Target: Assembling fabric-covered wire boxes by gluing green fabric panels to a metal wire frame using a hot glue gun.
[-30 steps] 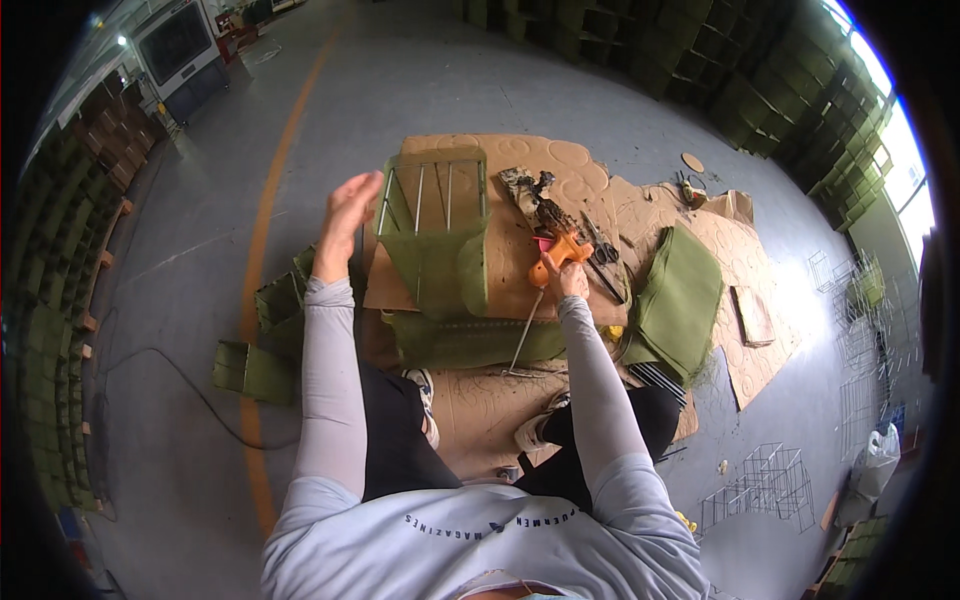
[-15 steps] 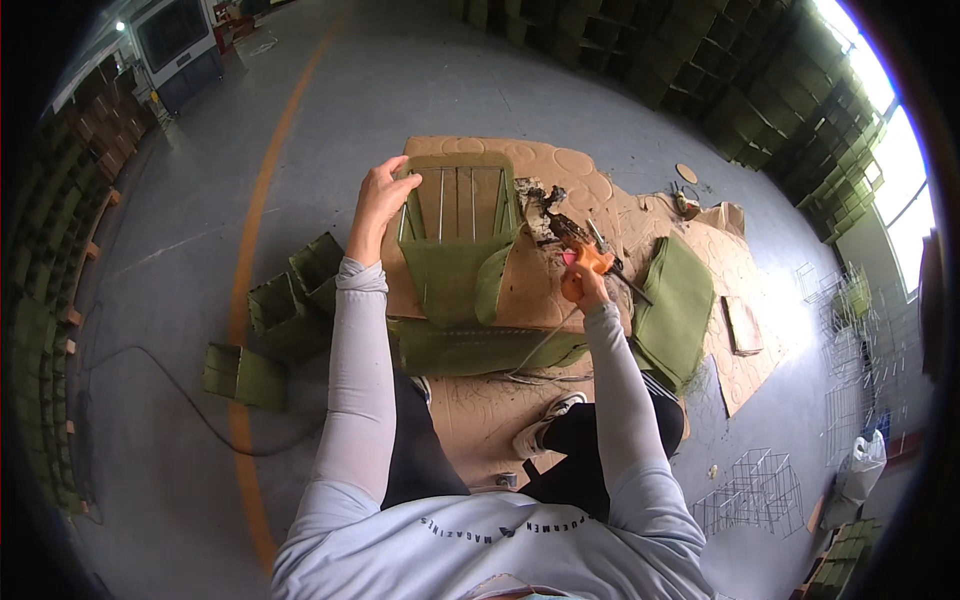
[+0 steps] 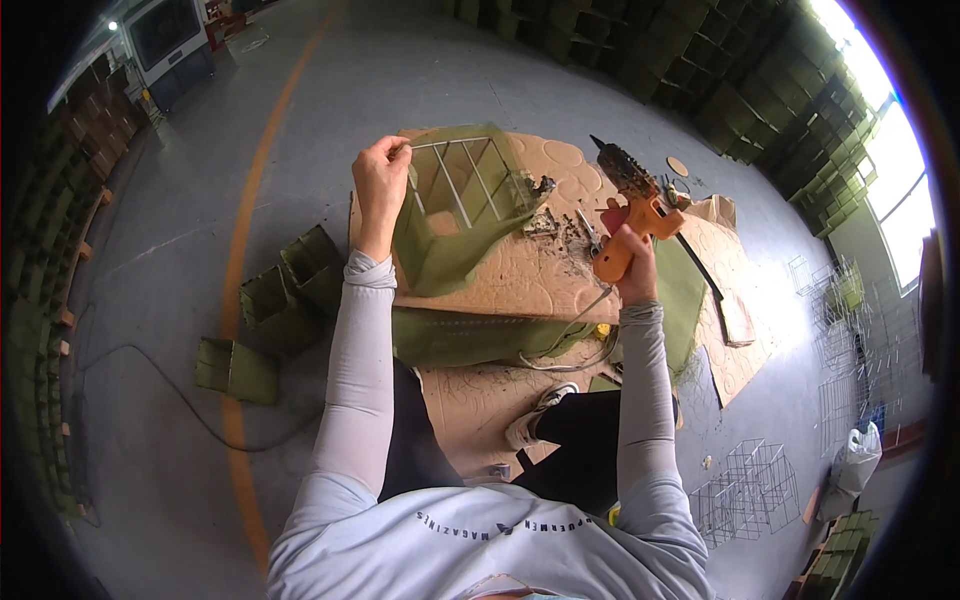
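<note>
Left of the bare left hand [image 3: 381, 180], space over the smooth grey floor [image 3: 300, 150] is open down to three hollow green fabric boxes [image 3: 250, 373]. Rightward, a green fabric box with silver wire bars [image 3: 445, 262] blocks passage, except through slots between the bars. A gap separates it from the orange, dark-crusted glue gun [image 3: 640, 212]; below, a looped grey cable [image 3: 560, 367] crosses the way.

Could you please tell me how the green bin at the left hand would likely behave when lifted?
The bin would probably keep its shape, as straight metal rods brace it. Its fabric may bend or flop, since it splays outward at the right. It is likely light for its size, with thin rods and wide gaps.
</note>
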Tool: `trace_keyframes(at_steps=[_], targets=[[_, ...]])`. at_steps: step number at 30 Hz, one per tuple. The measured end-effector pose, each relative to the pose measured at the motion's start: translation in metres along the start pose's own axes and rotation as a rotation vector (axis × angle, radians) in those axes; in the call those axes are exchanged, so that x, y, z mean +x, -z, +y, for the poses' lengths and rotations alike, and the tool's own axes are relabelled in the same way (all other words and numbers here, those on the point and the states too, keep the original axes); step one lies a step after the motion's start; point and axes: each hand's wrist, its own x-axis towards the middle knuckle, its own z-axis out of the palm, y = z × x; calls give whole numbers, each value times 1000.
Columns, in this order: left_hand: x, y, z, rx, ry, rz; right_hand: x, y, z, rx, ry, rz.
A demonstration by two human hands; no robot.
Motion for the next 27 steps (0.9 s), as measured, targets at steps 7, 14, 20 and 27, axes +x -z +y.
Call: trace_keyframes(at_steps=[7,14,20,27], targets=[[-35,31,41,337,23,-83,-64,-17,-18,136,44,-286],[-85,53,64,485,-42,-154,-148,-34,-10,138,-36,-313],[-120,55,79,282,-157,-144,-211,-40,-12,-22,-275,-250],[-147,61,77,299,-274,-87,-249,-46,0,-362,-316,-441]])
